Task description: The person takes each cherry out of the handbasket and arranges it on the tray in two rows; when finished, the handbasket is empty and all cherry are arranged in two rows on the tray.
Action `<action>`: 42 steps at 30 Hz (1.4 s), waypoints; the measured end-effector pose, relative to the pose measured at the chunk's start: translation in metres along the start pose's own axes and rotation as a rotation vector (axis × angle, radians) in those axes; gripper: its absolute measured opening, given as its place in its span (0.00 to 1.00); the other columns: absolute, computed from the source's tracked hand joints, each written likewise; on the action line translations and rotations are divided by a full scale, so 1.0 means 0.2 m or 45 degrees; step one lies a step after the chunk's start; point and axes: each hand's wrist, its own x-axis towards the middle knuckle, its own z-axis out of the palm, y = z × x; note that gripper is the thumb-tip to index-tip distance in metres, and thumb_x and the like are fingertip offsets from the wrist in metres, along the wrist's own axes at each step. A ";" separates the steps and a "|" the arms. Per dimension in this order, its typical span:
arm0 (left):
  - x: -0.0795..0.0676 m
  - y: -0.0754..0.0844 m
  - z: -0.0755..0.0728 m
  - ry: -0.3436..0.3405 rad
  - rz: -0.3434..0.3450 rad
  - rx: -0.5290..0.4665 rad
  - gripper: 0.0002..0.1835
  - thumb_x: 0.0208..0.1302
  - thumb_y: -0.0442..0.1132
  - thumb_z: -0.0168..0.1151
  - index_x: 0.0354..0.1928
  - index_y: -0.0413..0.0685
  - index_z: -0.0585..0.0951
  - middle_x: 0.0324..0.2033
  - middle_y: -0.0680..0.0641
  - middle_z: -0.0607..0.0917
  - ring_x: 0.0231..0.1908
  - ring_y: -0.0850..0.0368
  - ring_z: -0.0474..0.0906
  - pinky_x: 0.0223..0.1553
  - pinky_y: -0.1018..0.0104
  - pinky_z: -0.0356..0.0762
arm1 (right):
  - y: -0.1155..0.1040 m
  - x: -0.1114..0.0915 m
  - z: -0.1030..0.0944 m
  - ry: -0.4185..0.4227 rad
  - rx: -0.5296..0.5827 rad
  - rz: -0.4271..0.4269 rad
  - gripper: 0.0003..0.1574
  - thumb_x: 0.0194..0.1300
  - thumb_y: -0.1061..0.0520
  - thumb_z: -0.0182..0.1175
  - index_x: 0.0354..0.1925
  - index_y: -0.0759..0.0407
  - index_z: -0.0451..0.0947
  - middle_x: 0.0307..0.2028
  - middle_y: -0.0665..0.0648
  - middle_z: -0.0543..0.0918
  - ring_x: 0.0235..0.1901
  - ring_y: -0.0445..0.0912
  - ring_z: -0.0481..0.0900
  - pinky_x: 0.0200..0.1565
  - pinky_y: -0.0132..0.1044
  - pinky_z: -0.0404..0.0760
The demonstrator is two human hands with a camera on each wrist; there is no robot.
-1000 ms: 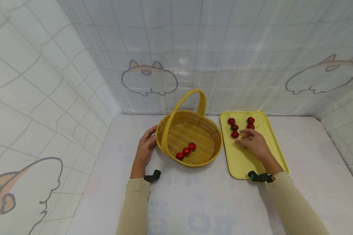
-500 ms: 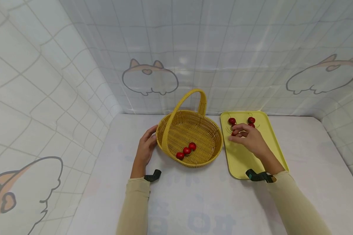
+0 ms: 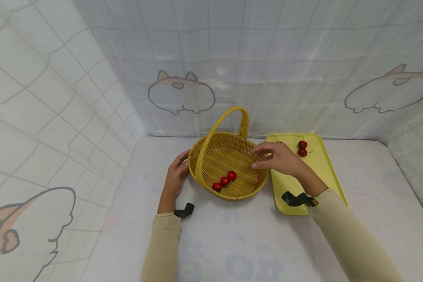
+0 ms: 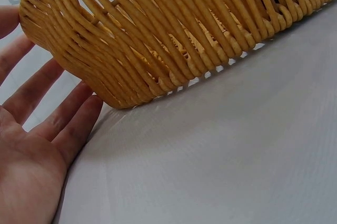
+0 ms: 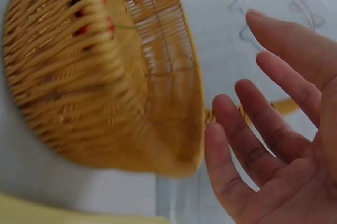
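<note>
While our spread left hand (image 3: 176, 177) is touching the basket (image 3: 220, 157), our right hand (image 3: 279, 159) (grip wide, empty) is hovering at its edge, seemingly reaching for cherries (image 3: 225, 181) inside, probably needing a pinch next.

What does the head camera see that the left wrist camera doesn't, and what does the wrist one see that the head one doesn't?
Only the head view: the yellow tray, the cherries on it and the right hand.
Only the left wrist view: the palm of the left hand and the looped bottom edge of the basket.
Both: the basket, the left hand touching it, and the pale tabletop.
</note>
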 end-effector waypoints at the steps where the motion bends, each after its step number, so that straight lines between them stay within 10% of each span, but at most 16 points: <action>1: 0.00 0.00 0.00 0.001 0.001 0.000 0.25 0.76 0.39 0.55 0.72 0.46 0.71 0.69 0.45 0.71 0.63 0.55 0.74 0.59 0.68 0.76 | -0.02 0.02 0.01 -0.028 0.000 -0.014 0.27 0.58 0.47 0.77 0.55 0.50 0.84 0.52 0.51 0.85 0.55 0.53 0.82 0.52 0.41 0.83; 18: 0.00 0.01 0.01 0.007 -0.011 -0.004 0.26 0.77 0.37 0.54 0.73 0.43 0.69 0.70 0.46 0.71 0.63 0.57 0.74 0.59 0.69 0.76 | -0.20 0.35 0.21 -0.581 -0.374 -0.218 0.26 0.61 0.48 0.74 0.58 0.45 0.85 0.57 0.48 0.86 0.60 0.51 0.80 0.63 0.51 0.76; 42: 0.00 0.01 0.00 0.014 -0.025 0.010 0.26 0.76 0.40 0.56 0.73 0.45 0.71 0.69 0.44 0.70 0.62 0.55 0.75 0.59 0.68 0.76 | -0.18 0.54 0.47 -0.899 -0.457 0.079 0.22 0.56 0.59 0.76 0.46 0.34 0.90 0.53 0.40 0.83 0.59 0.41 0.74 0.66 0.44 0.72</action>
